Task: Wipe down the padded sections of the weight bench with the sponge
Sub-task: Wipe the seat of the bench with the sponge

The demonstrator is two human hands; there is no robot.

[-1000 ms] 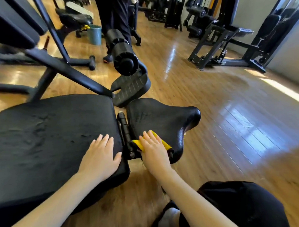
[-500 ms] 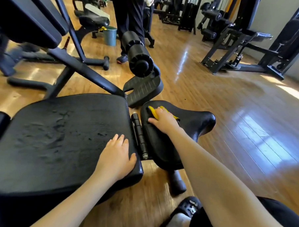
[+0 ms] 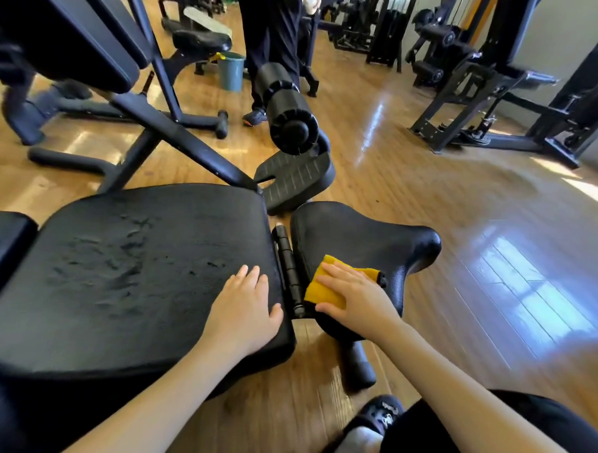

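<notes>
The black weight bench has a large back pad (image 3: 134, 274) on the left and a smaller seat pad (image 3: 355, 239) on the right, joined by a black hinge (image 3: 289, 263). A yellow sponge (image 3: 326, 285) lies flat on the near left part of the seat pad. My right hand (image 3: 356, 297) presses on the sponge with straight fingers and covers its right half. My left hand (image 3: 246, 309) rests flat on the near right corner of the back pad, fingers straight.
A black foam roller (image 3: 285, 109) and ribbed footplate (image 3: 293, 174) stand just beyond the seat pad. A person's dark legs (image 3: 271, 36) and a teal bucket (image 3: 230, 71) are behind. Other gym machines (image 3: 485, 97) line the back right. My knee and shoe (image 3: 381, 418) are at bottom right.
My right hand slid the sponge from the far part of the seat pad back toward me, after going away from the near edge. My left hand stayed on the back pad.
</notes>
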